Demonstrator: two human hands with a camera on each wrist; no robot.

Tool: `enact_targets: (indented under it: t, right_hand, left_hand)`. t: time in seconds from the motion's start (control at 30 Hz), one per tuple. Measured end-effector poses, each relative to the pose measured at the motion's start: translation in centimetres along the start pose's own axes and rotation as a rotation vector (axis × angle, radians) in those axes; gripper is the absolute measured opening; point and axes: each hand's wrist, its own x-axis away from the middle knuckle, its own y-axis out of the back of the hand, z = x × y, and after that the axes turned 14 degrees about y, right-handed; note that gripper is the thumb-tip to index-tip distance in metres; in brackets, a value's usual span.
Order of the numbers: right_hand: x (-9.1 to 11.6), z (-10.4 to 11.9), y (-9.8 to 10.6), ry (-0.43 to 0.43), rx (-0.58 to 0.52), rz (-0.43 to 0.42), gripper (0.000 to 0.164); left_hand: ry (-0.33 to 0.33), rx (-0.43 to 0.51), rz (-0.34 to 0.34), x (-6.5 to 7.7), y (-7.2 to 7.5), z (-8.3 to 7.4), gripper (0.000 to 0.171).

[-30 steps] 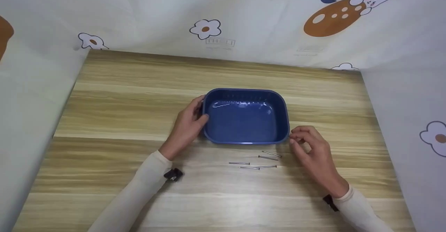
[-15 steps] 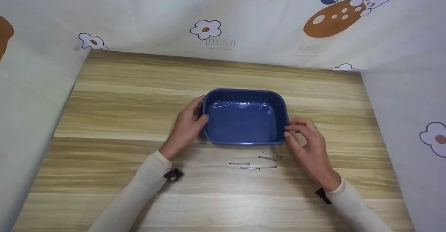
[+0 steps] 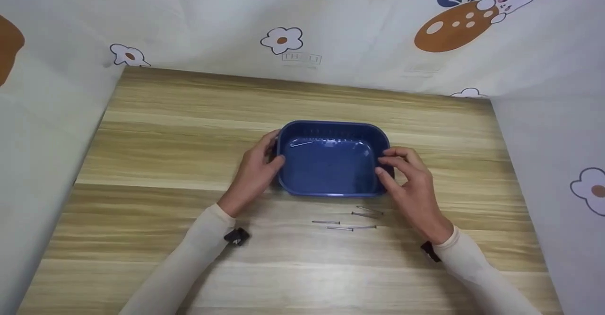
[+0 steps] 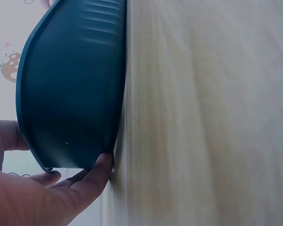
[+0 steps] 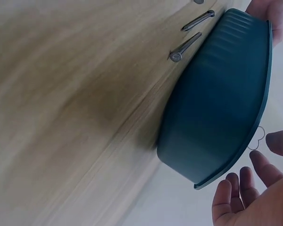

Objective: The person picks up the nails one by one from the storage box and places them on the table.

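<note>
A blue rectangular basin [image 3: 331, 168] stands upright on the wooden table. My left hand [image 3: 255, 168] grips its left end, thumb over the rim and fingers against the outer wall; the left wrist view shows those fingers [image 4: 92, 181] under the rim. Over the right rim hovers my right hand [image 3: 415, 192], its fingers loosely bent and spread, with nothing visible between them. In the right wrist view its fingertips [image 5: 259, 162] stand apart from the basin wall. Several nails [image 3: 325, 222] lie in front of the basin. A thin pale line shows inside; I cannot tell whether it is a nail or a reflection.
The wood-grain table [image 3: 165, 163] extends around the basin on all sides. Patterned white cloth [image 3: 212, 21] hangs behind it and along both sides. A small black device [image 3: 237, 236] sits at the left wrist, another [image 3: 430, 251] at the right.
My right hand has moved left and away from me, from beside the basin's right corner to over its right rim. The left hand, basin and nails on the table have stayed in place.
</note>
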Motion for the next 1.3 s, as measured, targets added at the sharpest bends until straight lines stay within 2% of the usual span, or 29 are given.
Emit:
enact_targets:
  t: [0.2, 0.53, 0.8, 1.3]
  right_hand:
    - [-0.8, -0.2, -0.2, -0.005, -0.004, 0.035, 0.022]
    - [-2.5, -0.2, -1.0, -0.020, -0.024, 0.145, 0.028]
    - [-4.0, -0.1, -1.6, -0.007, 0.031, 0.256, 0.029]
    - [-7.1, -0.1, -2.9, -0.065, 0.005, 0.355, 0.027]
  left_hand:
    - [0.004, 0.000, -0.005, 0.0, 0.1, -0.1, 0.063]
    - [0.005, 0.010, -0.009, -0.1, 0.0, 0.0, 0.063]
    - [0.002, -0.007, -0.015, -0.2, -0.1, 0.1, 0.063]
    - [0.008, -0.020, -0.015, -0.1, 0.0, -0.1, 0.061]
